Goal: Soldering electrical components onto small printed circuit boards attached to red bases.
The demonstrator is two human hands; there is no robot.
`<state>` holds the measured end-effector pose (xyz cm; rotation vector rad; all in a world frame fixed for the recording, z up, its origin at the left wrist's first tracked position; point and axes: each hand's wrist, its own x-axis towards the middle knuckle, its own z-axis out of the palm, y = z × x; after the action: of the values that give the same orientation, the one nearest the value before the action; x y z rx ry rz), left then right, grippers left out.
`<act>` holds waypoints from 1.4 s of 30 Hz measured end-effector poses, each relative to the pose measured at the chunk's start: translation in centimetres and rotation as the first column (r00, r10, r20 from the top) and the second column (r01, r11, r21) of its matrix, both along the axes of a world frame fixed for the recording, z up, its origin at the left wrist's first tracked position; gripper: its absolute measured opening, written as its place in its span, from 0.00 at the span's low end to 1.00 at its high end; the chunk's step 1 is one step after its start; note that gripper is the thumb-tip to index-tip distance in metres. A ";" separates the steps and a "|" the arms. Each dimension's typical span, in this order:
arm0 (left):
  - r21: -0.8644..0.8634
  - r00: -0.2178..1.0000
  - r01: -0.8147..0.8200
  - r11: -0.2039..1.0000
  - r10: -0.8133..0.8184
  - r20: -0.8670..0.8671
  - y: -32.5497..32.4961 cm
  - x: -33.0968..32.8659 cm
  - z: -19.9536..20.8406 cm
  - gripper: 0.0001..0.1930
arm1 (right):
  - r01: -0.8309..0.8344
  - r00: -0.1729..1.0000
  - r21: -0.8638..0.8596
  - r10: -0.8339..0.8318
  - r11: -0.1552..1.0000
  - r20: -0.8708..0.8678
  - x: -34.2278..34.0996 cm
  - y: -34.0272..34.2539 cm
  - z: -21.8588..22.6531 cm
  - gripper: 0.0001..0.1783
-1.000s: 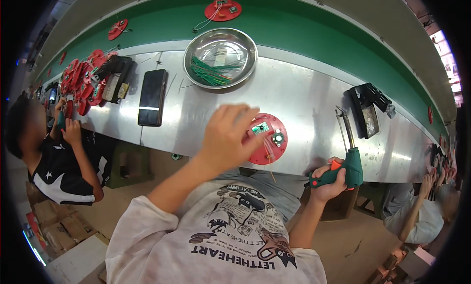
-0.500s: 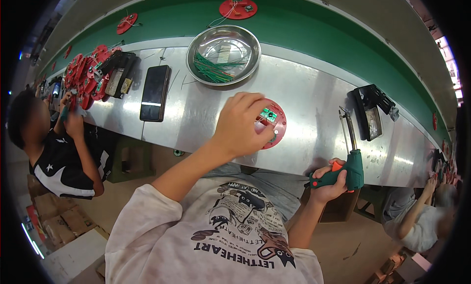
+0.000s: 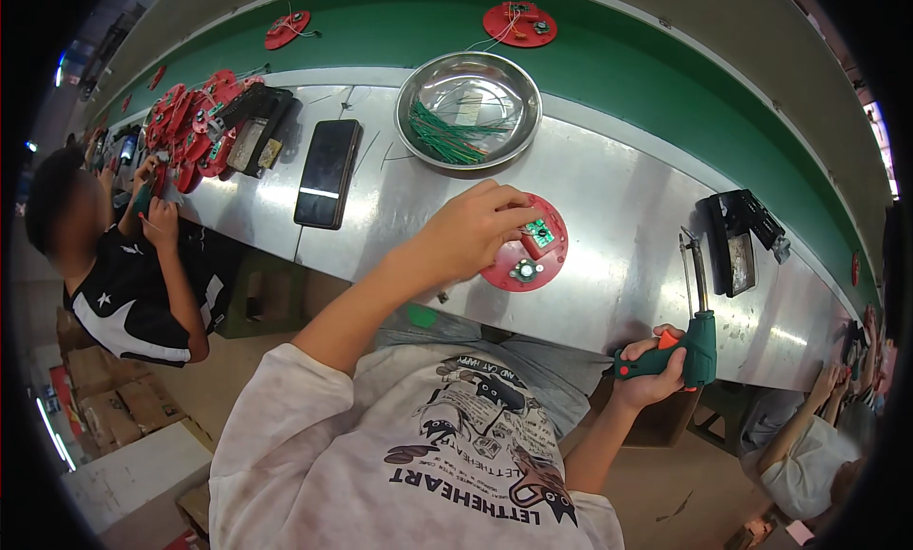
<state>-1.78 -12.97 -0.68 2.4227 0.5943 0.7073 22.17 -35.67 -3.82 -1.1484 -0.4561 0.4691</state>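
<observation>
A red round disc (image 3: 554, 255) lies on the metal bench in front of me, bearing a small green circuit board (image 3: 538, 231) and a round metal-and-green component (image 3: 525, 270). My left hand (image 3: 475, 229) reaches over the disc's upper left, fingers pinched together beside the board; what they hold, if anything, is too small to make out. Right of the disc, at the bench's near edge, my right hand (image 3: 654, 371) grips a green soldering gun (image 3: 702, 346) with an orange trigger. Its metal tip (image 3: 689, 238) points up and away, apart from the disc.
Beyond the disc stands a round steel bowl (image 3: 521, 149) of green wires (image 3: 447, 136). A phone (image 3: 326, 174), a black soldering stand (image 3: 730, 255) and a pile of red discs (image 3: 181, 127) lie on the bench. Another red disc (image 3: 518, 25) rests on the green strip behind. Co-workers sit on both sides.
My left hand has shifted up and back across the disc, uncovering the round component and more of its lower part. The soldering gun stays in my right hand. The whole view has shifted slightly.
</observation>
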 end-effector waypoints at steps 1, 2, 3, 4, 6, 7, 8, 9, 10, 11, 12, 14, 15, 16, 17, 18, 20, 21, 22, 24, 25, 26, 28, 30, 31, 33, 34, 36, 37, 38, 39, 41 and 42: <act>-0.001 1.000 0.003 1.000 -0.003 0.001 0.4 0.0 0.1 0.17 | 0.008 1.000 -0.005 -0.008 1.000 -0.001 0.0 0.0 0.1 0.21; -0.022 1.000 0.022 1.000 -0.022 0.009 0.7 0.0 0.3 0.17 | 0.010 1.000 -0.005 -0.010 1.000 0.001 0.0 0.0 0.1 0.21; -0.043 0.999 0.042 0.998 -0.041 0.017 1.1 0.1 0.5 0.17 | 0.011 1.000 -0.008 -0.011 1.000 -0.012 0.0 -0.1 0.0 0.21; -0.042 0.999 0.046 0.998 -0.045 0.018 1.6 0.2 0.9 0.17 | 0.013 1.000 -0.011 -0.013 1.000 -0.024 0.1 -0.1 -0.1 0.21; -0.063 0.988 -0.090 0.994 0.097 0.123 3.1 0.4 2.2 0.14 | 0.013 1.000 -0.018 -0.014 1.000 -0.020 0.1 -0.1 0.1 0.21; -0.017 0.975 -0.201 0.979 0.202 0.093 5.0 0.3 2.1 0.13 | 0.010 1.000 -0.025 -0.011 1.000 -0.016 0.0 -0.1 0.3 0.21; 0.035 0.947 -0.316 0.948 0.314 0.063 7.1 0.2 2.0 0.12 | 0.007 1.000 -0.027 -0.008 1.000 -0.015 -0.1 -0.1 0.3 0.21; 0.139 0.933 -0.352 0.926 0.359 -0.025 8.9 0.2 1.4 0.11 | 0.011 1.000 -0.026 -0.012 1.000 -0.019 -0.2 0.0 0.2 0.20; 0.245 0.908 -0.373 0.895 0.406 -0.104 10.4 0.5 0.8 0.10 | 0.018 1.000 -0.023 -0.018 1.000 -0.021 -0.1 0.1 0.1 0.20; 0.246 0.909 -0.371 0.896 0.404 -0.100 11.3 0.9 0.9 0.10 | 0.021 1.000 -0.020 -0.021 1.000 -0.018 0.0 0.0 0.0 0.20; 0.169 0.892 -0.343 0.924 0.377 -0.251 12.0 1.3 0.8 0.09 | 0.004 1.000 -0.017 -0.005 1.000 -0.019 0.0 -0.2 -0.1 0.20; 0.086 0.860 -0.317 0.945 0.324 -0.394 12.5 1.7 0.5 0.08 | -0.004 1.000 -0.013 0.004 1.000 -0.020 0.1 -0.4 -0.1 0.20; 0.083 0.872 -0.311 0.947 0.319 -0.371 12.5 1.6 0.2 0.07 | -0.002 0.999 -0.011 0.001 1.000 -0.033 0.0 -0.4 -0.1 0.20; 0.079 0.883 -0.307 0.948 0.315 -0.348 12.6 1.3 0.0 0.07 | -0.001 0.999 -0.009 0.000 1.000 -0.047 -0.1 -0.4 -0.1 0.20; 0.079 0.884 -0.304 0.950 0.312 -0.348 12.5 1.2 0.1 0.07 | 0.003 0.999 -0.010 -0.004 1.000 -0.048 -0.1 -0.3 -0.1 0.20; 0.116 0.907 -0.318 0.941 0.337 -0.254 12.2 0.9 0.1 0.07 | -0.002 0.999 -0.005 0.001 1.000 -0.037 -0.1 -0.3 0.1 0.20; 0.148 0.921 -0.334 0.931 0.355 -0.158 11.4 0.5 0.5 0.07 | -0.006 1.000 -0.005 0.005 1.000 -0.026 -0.1 -0.5 0.2 0.20; 0.112 0.933 -0.349 0.930 0.356 -0.053 10.9 0.3 0.8 0.06 | -0.027 0.999 -0.001 0.027 1.000 -0.043 -0.1 -0.6 0.3 0.20; 0.073 0.932 -0.361 0.930 0.359 0.050 10.2 0.2 1.1 0.06 | -0.050 0.997 0.001 0.050 0.999 -0.059 -0.1 -0.8 0.3 0.20; 0.027 0.933 -0.350 0.936 0.346 0.094 7.9 0.2 3.0 0.05 | -0.083 0.996 -0.001 0.083 0.997 -0.022 0.1 -0.9 0.0 0.22; -0.023 0.930 -0.340 0.940 0.340 0.140 6.1 0.0 3.6 0.05 | -0.119 0.993 -0.008 0.119 0.993 0.018 0.1 -1.3 -0.1 0.24; -0.043 0.931 -0.339 0.940 0.342 0.131 4.1 -0.1 4.0 0.05 | -0.118 0.993 -0.030 0.118 0.993 0.013 0.0 -1.6 -0.1 0.24; 0.000 0.908 -0.335 0.942 0.323 0.266 0.1 0.3 4.2 0.05 | -0.280 0.943 -0.080 0.290 0.957 0.165 0.0 -1.8 -0.1 0.30; -0.020 0.901 -0.357 0.934 0.350 0.258 -3.9 0.5 3.5 0.05 | -0.360 0.898 -0.160 0.388 0.919 0.209 -0.8 -1.9 0.3 0.33; -0.021 0.896 -0.372 0.928 0.365 0.253 -5.0 0.7 3.1 0.05 | -0.399 0.867 -0.223 0.445 0.890 0.225 -0.9 -2.0 0.3 0.32; -0.020 0.872 -0.426 0.904 0.417 0.255 -6.1 1.4 0.9 0.04 | -0.437 0.828 -0.297 0.508 0.849 0.236 -1.2 -1.7 0.4 0.32; -0.007 0.849 -0.474 0.880 0.460 0.260 -6.6 1.6 -0.2 0.04 | -0.480 0.812 -0.279 0.542 0.832 0.217 -1.3 -1.3 0.7 0.28; 0.049 0.835 -0.495 0.868 0.459 0.303 -6.3 1.8 -1.6 0.04 | -0.526 0.790 -0.272 0.582 0.806 0.194 -1.4 -0.7 0.9 0.25; 0.088 0.839 -0.507 0.857 0.467 0.280 -6.3 1.8 -2.0 0.03 | -0.529 0.790 -0.287 0.587 0.799 0.179 -1.4 -0.6 1.0 0.23; 0.128 0.842 -0.517 0.846 0.476 0.256 -6.3 1.9 -2.3 0.03 | -0.531 0.789 -0.301 0.592 0.792 0.164 -1.4 -0.4 1.1 0.21; 0.118 0.839 -0.522 0.845 0.482 0.253 -6.3 1.9 -2.5 0.03 | -0.534 0.786 -0.310 0.597 0.787 0.160 -1.5 -0.3 1.2 0.21; 0.154 0.834 -0.534 0.832 0.488 0.257 -6.3 1.9 -2.8 0.03 | -0.536 0.780 -0.313 0.602 0.784 0.173 -1.6 -0.1 1.5 0.19; 0.146 0.833 -0.535 0.832 0.491 0.255 -6.3 1.9 -2.9 0.03 | -0.536 0.779 -0.320 0.604 0.781 0.170 -1.7 -0.1 1.4 0.19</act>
<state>0.13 -19.32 -3.58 2.3389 1.1622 1.2896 20.48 -35.73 -2.44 -1.3196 -1.0246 0.9391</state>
